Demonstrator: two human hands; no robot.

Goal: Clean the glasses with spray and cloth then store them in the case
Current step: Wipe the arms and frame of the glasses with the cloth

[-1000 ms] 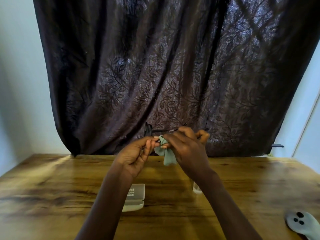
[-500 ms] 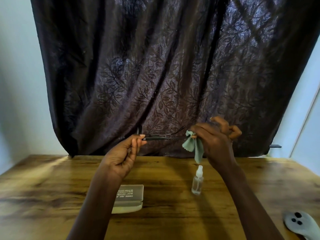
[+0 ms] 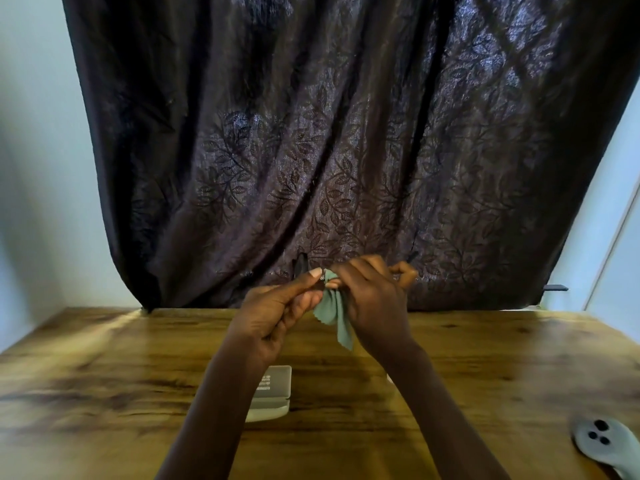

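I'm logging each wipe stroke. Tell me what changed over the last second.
The right hand with the cloth slid right along the glasses, away from the left hand, then came back against it. The left hand keeps gripping the glasses; the right keeps pinching the cloth. The case lies unmoved on the table.

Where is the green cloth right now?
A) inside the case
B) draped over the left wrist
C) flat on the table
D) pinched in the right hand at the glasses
D: the right hand pinches the green cloth against the glasses, which the left hand holds above the table.
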